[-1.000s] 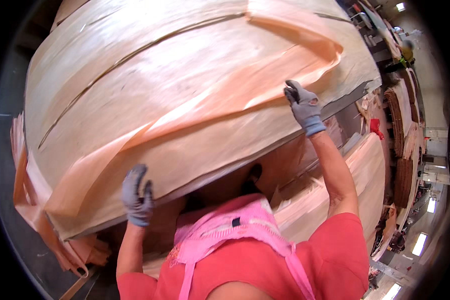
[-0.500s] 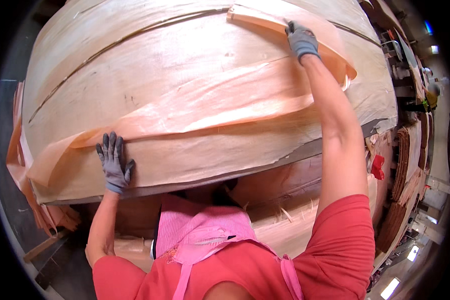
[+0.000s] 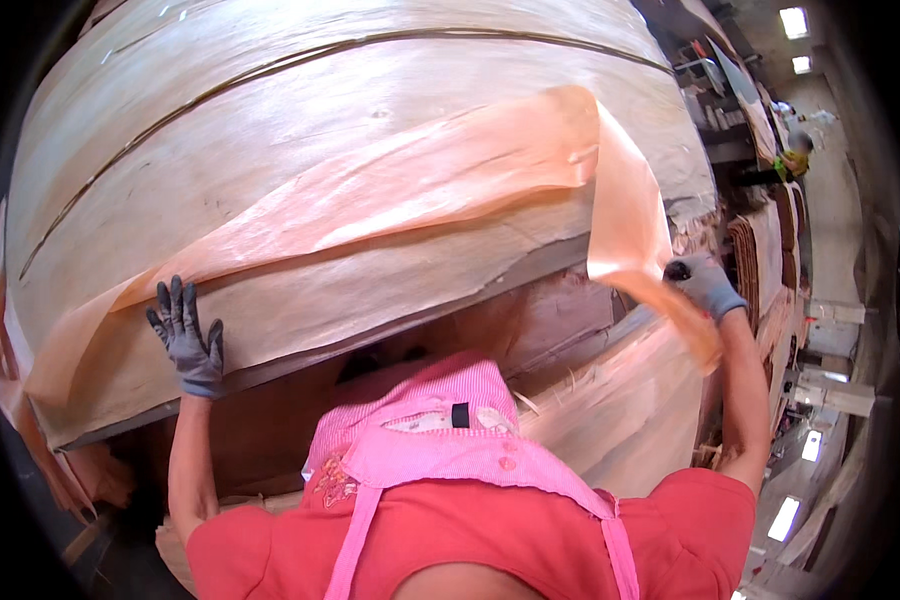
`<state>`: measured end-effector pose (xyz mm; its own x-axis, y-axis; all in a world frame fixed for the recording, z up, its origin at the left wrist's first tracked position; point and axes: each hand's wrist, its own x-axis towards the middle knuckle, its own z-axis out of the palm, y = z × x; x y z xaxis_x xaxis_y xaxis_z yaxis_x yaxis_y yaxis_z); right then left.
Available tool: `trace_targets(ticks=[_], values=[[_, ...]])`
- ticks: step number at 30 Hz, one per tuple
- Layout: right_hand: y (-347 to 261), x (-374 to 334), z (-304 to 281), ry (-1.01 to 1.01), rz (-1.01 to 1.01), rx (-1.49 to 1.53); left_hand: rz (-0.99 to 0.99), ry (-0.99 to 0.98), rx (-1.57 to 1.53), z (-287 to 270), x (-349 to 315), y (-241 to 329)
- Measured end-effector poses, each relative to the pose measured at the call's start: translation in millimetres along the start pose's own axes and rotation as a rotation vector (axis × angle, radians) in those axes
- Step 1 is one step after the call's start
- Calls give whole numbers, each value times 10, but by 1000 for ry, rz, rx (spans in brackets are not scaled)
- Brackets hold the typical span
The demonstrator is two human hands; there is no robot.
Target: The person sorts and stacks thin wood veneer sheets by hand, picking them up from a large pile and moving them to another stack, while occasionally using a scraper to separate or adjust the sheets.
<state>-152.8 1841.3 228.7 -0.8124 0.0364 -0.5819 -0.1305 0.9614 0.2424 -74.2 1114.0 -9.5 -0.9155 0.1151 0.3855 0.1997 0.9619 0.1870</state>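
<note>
A long, thin strip of peach-coloured wood veneer lies across a wide stack of pale veneer sheets. At its right end the strip folds over and hangs past the stack's near edge, curling at the tip. My right hand, in a grey glove with dark fingertips, is closed on that hanging end, off the right side of the stack. My left hand, gloved alike, rests flat with its fingers spread on the top sheet, fingertips by the strip's near edge towards its left end.
A second stack of pale veneer stands close by at the near right. Brown veneer bundles line the right side. Further off at the right is another person. Loose veneer pieces hang at the left edge.
My right hand has swept from the far side of the stack towards me and to the right, folding the strip's end over the near edge. My left hand has stayed flat on the sheet.
</note>
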Motion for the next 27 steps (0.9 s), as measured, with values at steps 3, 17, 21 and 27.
trace_targets(ticks=[3, 17, 21, 27], values=[[518, -39, 533, 253, 118, -129, -21, 120, -60, -220, 177, 151], [2079, 711, -1217, 1441, 260, 185, -375, -315, 322, 253, -28, -1105], [2046, 734, -1308, 1390, 513, 366, -389, -264, 372, 65, 33, -1069], [2697, 1629, -241, 905, 604, -151, -543, 202, 169, -223, 258, -1038]])
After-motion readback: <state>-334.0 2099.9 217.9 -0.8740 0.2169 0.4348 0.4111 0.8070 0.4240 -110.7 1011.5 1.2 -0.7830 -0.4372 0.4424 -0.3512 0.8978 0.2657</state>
